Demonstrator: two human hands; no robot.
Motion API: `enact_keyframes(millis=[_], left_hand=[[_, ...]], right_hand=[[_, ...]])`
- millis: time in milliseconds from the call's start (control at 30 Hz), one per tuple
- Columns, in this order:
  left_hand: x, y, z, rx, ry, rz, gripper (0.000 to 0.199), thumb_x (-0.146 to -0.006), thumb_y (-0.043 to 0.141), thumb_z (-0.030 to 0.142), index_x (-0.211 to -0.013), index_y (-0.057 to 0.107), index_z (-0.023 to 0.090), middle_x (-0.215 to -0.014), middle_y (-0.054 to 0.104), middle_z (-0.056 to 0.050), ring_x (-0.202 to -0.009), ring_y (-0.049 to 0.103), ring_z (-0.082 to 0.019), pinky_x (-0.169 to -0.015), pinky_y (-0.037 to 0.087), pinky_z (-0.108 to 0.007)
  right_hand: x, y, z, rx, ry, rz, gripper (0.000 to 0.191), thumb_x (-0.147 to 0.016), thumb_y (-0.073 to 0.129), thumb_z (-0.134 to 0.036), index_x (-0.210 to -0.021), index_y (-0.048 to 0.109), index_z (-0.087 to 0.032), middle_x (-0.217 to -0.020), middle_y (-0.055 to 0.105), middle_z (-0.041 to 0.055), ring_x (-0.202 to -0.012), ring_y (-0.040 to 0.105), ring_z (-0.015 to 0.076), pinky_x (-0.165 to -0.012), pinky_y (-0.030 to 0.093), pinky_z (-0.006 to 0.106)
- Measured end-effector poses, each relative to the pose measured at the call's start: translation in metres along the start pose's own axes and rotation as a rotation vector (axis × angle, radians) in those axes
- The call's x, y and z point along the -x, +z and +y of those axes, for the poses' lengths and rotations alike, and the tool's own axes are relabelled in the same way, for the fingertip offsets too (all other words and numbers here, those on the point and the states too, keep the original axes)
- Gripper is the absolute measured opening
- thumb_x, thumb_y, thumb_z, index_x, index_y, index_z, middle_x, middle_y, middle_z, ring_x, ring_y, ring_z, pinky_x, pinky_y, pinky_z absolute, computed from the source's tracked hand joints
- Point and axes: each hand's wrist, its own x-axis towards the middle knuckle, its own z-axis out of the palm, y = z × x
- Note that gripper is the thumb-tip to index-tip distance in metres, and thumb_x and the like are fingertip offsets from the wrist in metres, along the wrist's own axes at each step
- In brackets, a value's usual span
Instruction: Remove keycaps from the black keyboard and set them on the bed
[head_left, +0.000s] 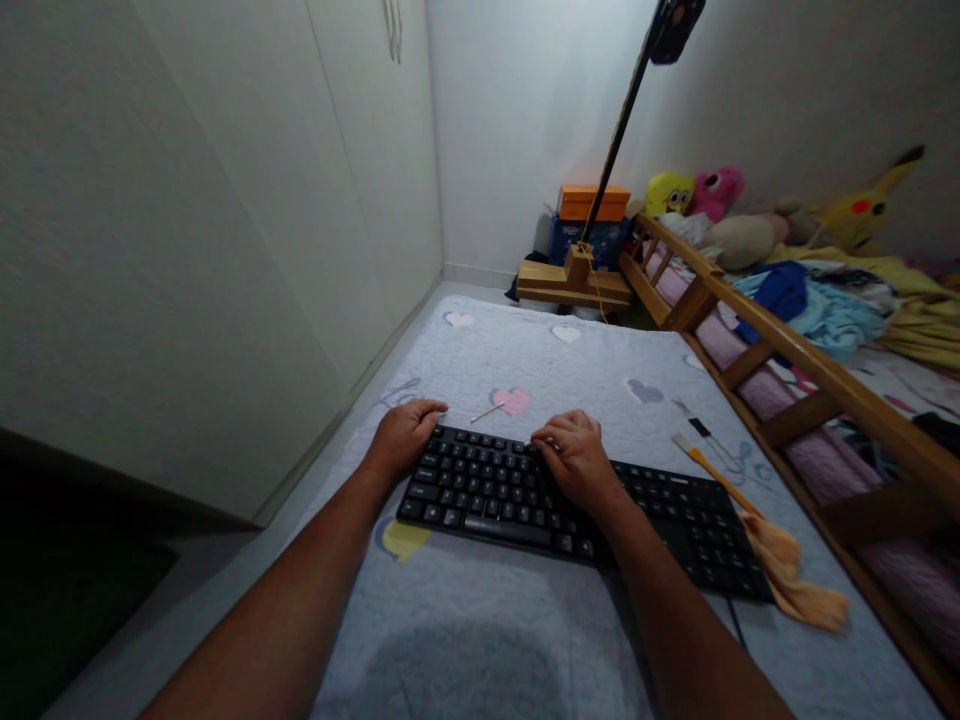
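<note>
Left hand (405, 436) grips the black keyboard's (480, 487) far-left corner; right hand (577, 455), fingers bent, touches its top row.

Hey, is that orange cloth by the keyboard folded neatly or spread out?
Neither: the orange cloth lies bunched up, with creases and uneven edges showing, beside the keyboard's right end.

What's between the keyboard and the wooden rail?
Head view: an orange cloth, a yellow-handled brush and a thin tool with a black grip lie between keyboard and rail.
</note>
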Motion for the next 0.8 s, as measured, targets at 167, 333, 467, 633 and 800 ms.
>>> enact_keyframes(millis=[167, 333, 467, 633, 800], left_hand=[[0.0, 0.001, -0.003, -0.005, 0.009, 0.004, 0.038, -0.081, 0.043, 0.034, -0.101, 0.073, 0.02, -0.11, 0.073, -0.006, -0.106, 0.064, -0.022, -0.099, 0.045, -0.037], [-0.001, 0.002, -0.005, -0.009, 0.009, 0.001, 0.039, -0.082, 0.043, 0.034, -0.101, 0.073, 0.02, -0.111, 0.073, -0.006, -0.106, 0.064, -0.022, -0.099, 0.045, -0.037], [-0.001, 0.002, -0.005, -0.01, 0.008, -0.001, 0.039, -0.082, 0.042, 0.033, -0.102, 0.073, 0.019, -0.111, 0.073, -0.007, -0.106, 0.064, -0.023, -0.099, 0.045, -0.037], [-0.001, 0.002, -0.004, -0.011, 0.009, -0.005, 0.04, -0.082, 0.043, 0.033, -0.103, 0.073, 0.017, -0.111, 0.072, -0.008, -0.107, 0.064, -0.023, -0.099, 0.045, -0.036], [-0.001, 0.001, -0.001, -0.008, 0.003, 0.0, 0.039, -0.082, 0.043, 0.033, -0.102, 0.073, 0.019, -0.111, 0.072, -0.006, -0.106, 0.064, -0.023, -0.099, 0.045, -0.036]], right_hand=[[0.002, -0.004, 0.004, 0.024, 0.022, 0.013, 0.015, -0.088, 0.055, -0.018, -0.08, 0.067, -0.022, -0.082, 0.068, 0.0028, -0.091, 0.05, 0.0209, -0.087, 0.028, 0.04], [0.004, -0.009, 0.007, 0.026, 0.033, 0.019, 0.016, -0.087, 0.055, -0.016, -0.078, 0.067, -0.022, -0.081, 0.067, 0.0025, -0.091, 0.05, 0.021, -0.087, 0.029, 0.039], [0.005, -0.011, 0.006, 0.016, 0.025, 0.011, 0.014, -0.085, 0.057, -0.016, -0.077, 0.067, -0.022, -0.08, 0.067, 0.0019, -0.091, 0.05, 0.0208, -0.087, 0.029, 0.039], [0.005, -0.012, 0.004, 0.008, 0.004, 0.004, 0.013, -0.085, 0.057, -0.016, -0.077, 0.067, -0.021, -0.079, 0.067, 0.0022, -0.09, 0.05, 0.0208, -0.087, 0.03, 0.039], [0.006, -0.015, 0.002, -0.008, -0.02, -0.023, 0.013, -0.085, 0.058, -0.015, -0.076, 0.066, -0.02, -0.078, 0.066, 0.0019, -0.089, 0.05, 0.02, -0.086, 0.03, 0.038]])
